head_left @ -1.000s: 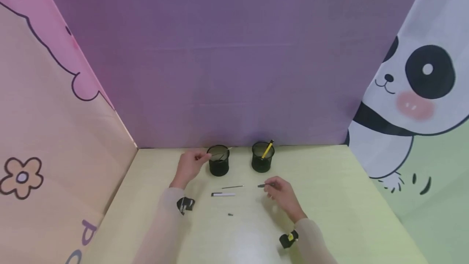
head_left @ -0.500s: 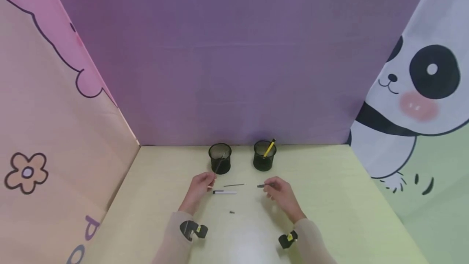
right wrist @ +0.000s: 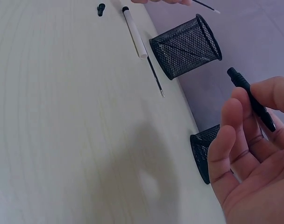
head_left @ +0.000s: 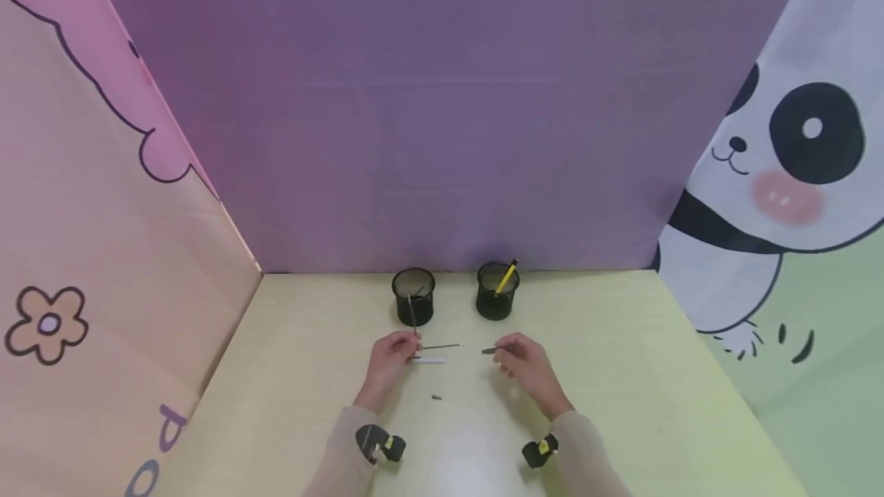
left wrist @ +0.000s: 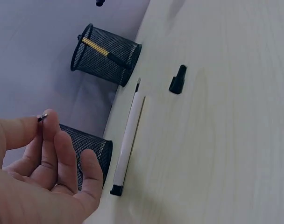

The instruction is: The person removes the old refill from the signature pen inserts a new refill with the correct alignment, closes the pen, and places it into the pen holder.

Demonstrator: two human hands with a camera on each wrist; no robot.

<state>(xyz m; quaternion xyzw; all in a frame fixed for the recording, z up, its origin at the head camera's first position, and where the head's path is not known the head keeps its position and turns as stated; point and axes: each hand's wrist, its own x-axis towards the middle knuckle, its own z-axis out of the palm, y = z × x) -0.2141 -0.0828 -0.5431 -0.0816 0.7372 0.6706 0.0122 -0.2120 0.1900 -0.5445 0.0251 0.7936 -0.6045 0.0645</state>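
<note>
My left hand (head_left: 392,355) pinches a thin dark pen refill (head_left: 412,314) between thumb and forefinger, its pale end pointing away toward the left mesh cup. My right hand (head_left: 528,363) holds a black pen grip section (right wrist: 252,100) between thumb and fingers, narrow end toward the palm. On the table between the hands lies a white pen barrel (left wrist: 129,140) with a black end. A second refill (right wrist: 155,77) lies just beyond the barrel. Nearer the person is a small black pen piece (left wrist: 178,80). The two hands are apart.
Two black mesh pen cups stand near the purple back wall. A yellow and black pencil-like stick (head_left: 507,279) leans in the right cup (head_left: 494,307). Inside the left cup (head_left: 415,311) a thin dark line shows. Printed panels flank the table (head_left: 621,405).
My left hand has come from the left cup's rim toward the person and rightward, bringing the refill, which has swung to point away. My right hand stays nearly still with the grip section.
</note>
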